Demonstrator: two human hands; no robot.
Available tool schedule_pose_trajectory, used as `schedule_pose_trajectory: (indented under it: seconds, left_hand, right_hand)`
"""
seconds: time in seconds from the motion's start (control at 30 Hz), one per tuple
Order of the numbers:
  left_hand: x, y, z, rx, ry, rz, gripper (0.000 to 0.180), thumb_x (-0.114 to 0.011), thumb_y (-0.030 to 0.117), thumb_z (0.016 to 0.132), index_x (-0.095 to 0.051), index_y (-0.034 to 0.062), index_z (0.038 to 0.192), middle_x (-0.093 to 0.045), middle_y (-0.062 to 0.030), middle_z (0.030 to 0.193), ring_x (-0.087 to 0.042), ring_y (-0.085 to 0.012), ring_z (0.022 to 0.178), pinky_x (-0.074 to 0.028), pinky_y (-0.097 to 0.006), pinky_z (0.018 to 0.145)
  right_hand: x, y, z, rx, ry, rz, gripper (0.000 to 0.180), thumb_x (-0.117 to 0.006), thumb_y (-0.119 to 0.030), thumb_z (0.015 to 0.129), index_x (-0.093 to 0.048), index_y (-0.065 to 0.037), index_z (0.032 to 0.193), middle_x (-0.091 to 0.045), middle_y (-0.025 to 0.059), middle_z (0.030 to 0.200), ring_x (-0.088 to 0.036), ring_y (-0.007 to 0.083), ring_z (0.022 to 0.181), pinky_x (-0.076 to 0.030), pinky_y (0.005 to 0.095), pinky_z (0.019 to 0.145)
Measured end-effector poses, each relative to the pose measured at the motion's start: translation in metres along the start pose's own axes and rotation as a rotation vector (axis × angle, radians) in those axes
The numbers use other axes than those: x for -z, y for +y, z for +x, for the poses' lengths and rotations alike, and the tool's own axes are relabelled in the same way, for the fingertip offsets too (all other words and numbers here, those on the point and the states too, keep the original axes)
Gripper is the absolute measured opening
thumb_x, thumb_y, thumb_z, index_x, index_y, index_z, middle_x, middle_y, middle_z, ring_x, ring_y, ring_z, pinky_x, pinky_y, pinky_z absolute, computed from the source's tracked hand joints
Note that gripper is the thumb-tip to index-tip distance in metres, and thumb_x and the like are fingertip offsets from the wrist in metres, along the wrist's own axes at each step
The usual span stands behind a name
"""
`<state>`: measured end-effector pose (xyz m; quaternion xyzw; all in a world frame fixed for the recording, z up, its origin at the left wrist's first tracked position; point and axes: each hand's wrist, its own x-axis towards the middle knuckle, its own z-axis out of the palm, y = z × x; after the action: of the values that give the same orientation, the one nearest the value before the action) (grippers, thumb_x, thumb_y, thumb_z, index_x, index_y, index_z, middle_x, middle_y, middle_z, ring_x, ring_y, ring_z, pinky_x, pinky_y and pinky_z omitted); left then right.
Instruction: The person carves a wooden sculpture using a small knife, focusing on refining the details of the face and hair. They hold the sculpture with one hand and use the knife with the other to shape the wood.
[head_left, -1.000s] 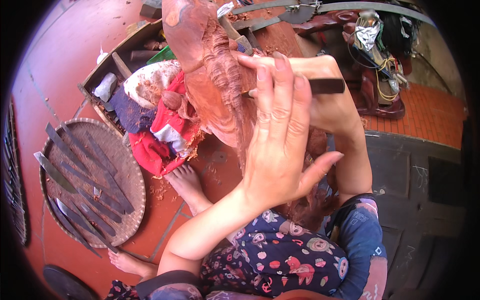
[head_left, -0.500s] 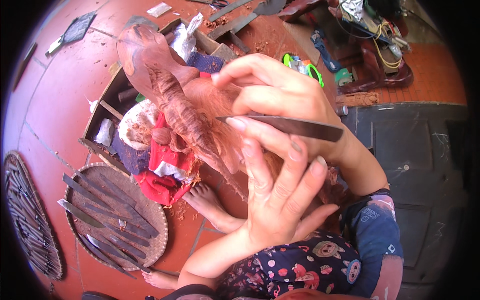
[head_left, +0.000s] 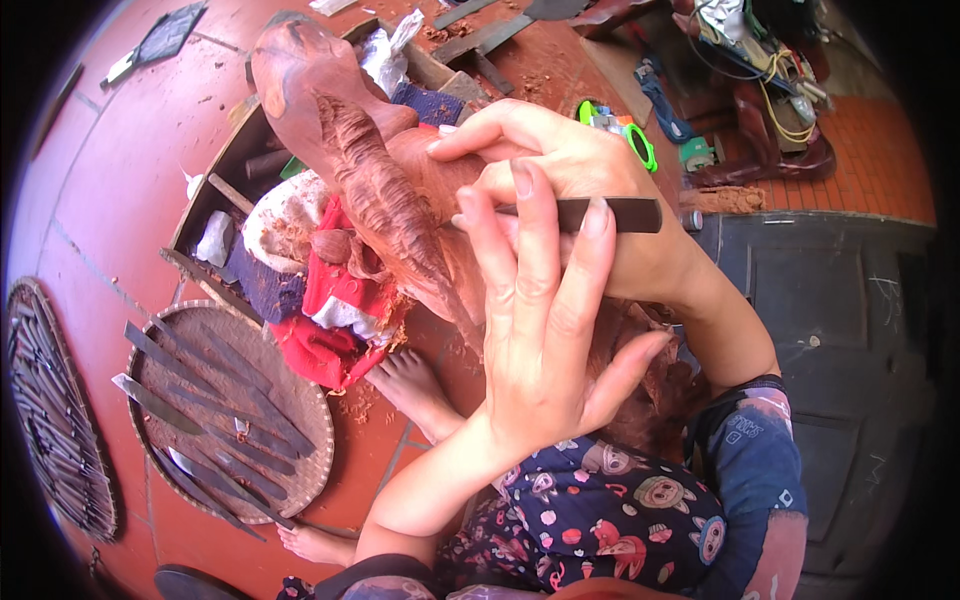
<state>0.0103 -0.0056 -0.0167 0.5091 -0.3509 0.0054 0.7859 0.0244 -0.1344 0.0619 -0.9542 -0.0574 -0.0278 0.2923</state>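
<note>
A reddish-brown wood carving [head_left: 370, 190] with a rough ridged band slants from the upper left toward my lap. My right hand [head_left: 590, 170] rests over it, fingers curled around a flat dark carving knife [head_left: 632, 214]. The knife's blunt end points right; its other end is hidden behind my left fingers. My left hand [head_left: 545, 320] is raised in front of the knife, palm side showing, fingers stretched and apart. Whether its fingertips touch the blade or the carving, I cannot tell.
Red cloth [head_left: 340, 300] and a wooden box [head_left: 200, 200] lie beneath and beside the carving. A woven tray [head_left: 322, 455] holds several blades; another basket [head_left: 60, 420] is full of tools. A green-rimmed object [head_left: 640, 148] lies beyond my right hand. A dark panel [head_left: 800, 300] stands at right.
My left hand has moved up, and its fingers now cover the middle of the knife. The knife has shifted slightly up and left. The carving appears shifted slightly right.
</note>
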Motion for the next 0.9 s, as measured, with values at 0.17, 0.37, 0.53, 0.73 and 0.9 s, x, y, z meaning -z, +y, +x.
schedule_pose_trajectory:
  seconds: [0.17,0.37,0.53,0.73,0.9]
  left_hand:
    - [0.005,0.006,0.000,0.032,-0.030,-0.033,0.093,-0.085,0.019,0.072,-0.038,0.0004,0.151,-0.018,-0.0381,0.158,-0.006,-0.0628,0.145,-0.018,-0.063,0.116]
    - [0.004,-0.004,0.010,-0.030,-0.007,-0.053,0.094,-0.084,0.015,0.070,-0.038,-0.0003,0.151,-0.017,-0.0372,0.158,-0.010,-0.0626,0.144,-0.021,-0.062,0.116]
    - [0.003,0.002,0.007,-0.003,-0.010,-0.052,0.090,-0.080,0.015,0.075,-0.036,-0.0004,0.152,-0.015,-0.0335,0.161,-0.013,-0.0581,0.146,-0.024,-0.059,0.116]
    - [0.003,0.007,0.015,0.018,0.005,-0.047,0.092,-0.076,0.017,0.080,-0.027,-0.0025,0.155,-0.013,-0.0355,0.160,-0.009,-0.0576,0.147,-0.023,-0.058,0.117]
    - [0.004,-0.004,0.021,-0.026,0.026,-0.047,0.095,-0.077,0.016,0.080,-0.023,-0.0059,0.155,-0.012,-0.0366,0.160,-0.009,-0.0595,0.146,-0.022,-0.059,0.117]
  right_hand:
    - [0.000,0.000,-0.002,0.025,-0.003,0.023,0.032,-0.070,-0.027,0.082,-0.068,0.003,0.094,-0.065,0.0207,0.120,-0.067,0.0318,0.105,-0.055,0.0386,0.087]
    - [0.005,0.000,0.006,-0.001,-0.040,-0.015,0.031,-0.069,-0.018,0.082,-0.065,0.002,0.105,-0.067,0.0161,0.116,-0.068,0.0323,0.101,-0.053,0.0368,0.084]
    - [0.015,0.008,0.009,0.069,-0.121,-0.002,0.028,-0.071,-0.015,0.081,-0.065,0.002,0.103,-0.067,0.0162,0.107,-0.067,0.0311,0.095,-0.053,0.0374,0.084]
    - [0.024,0.002,0.013,0.043,-0.203,-0.026,0.022,-0.075,-0.016,0.083,-0.072,0.000,0.099,-0.068,0.0180,0.116,-0.068,0.0277,0.102,-0.055,0.0371,0.086]
    - [0.026,-0.001,0.026,-0.166,-0.204,-0.064,0.026,-0.076,-0.017,0.083,-0.073,0.001,0.101,-0.069,0.0129,0.113,-0.067,0.0234,0.101,-0.055,0.0349,0.087]
